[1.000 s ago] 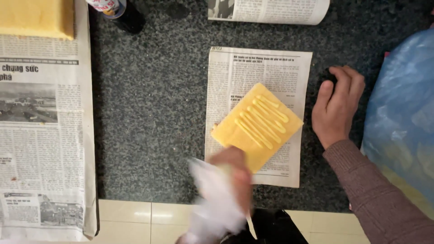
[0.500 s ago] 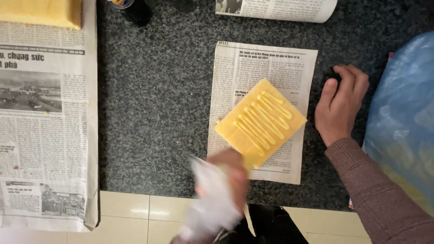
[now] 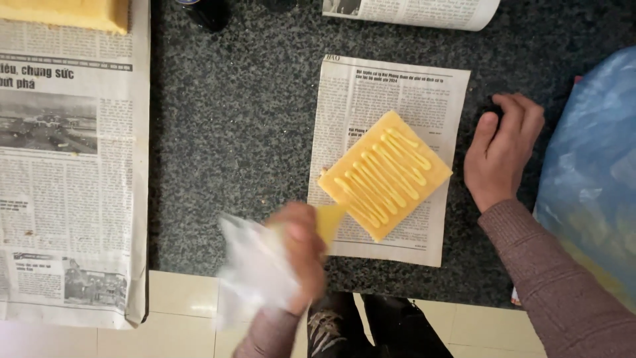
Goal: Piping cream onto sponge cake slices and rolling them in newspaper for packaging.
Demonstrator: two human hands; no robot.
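From my remote seat I look straight down on a dark speckled stone counter (image 3: pixel 238 146), its edge giving way to pale floor tiles (image 3: pixel 179 298) below. A yellow square of sponge cake (image 3: pixel 384 174), striped with lines of yellow cream, lies tilted on a small sheet of newspaper (image 3: pixel 397 86) at the centre. The left hand (image 3: pixel 299 245), blurred, is closed around a crumpled clear piping bag (image 3: pixel 255 268) whose yellow tip touches the cake's lower left edge. The right hand (image 3: pixel 502 149) rests flat and open-fingered on the counter just beside the sheet, holding nothing I can make out.

A big spread of newspaper (image 3: pixel 73 166) covers the left of the counter, with another yellow cake slab (image 3: pixel 66 13) at its top corner. A dark bottle (image 3: pixel 202 12) stands near the top edge, a folded paper (image 3: pixel 411 10) further right, and a blue plastic bag (image 3: pixel 589 179) bulges at the right, beside the sleeve.

Since half a second ago the left hand has risen from the counter's edge toward the cake; the right hand has stayed put.
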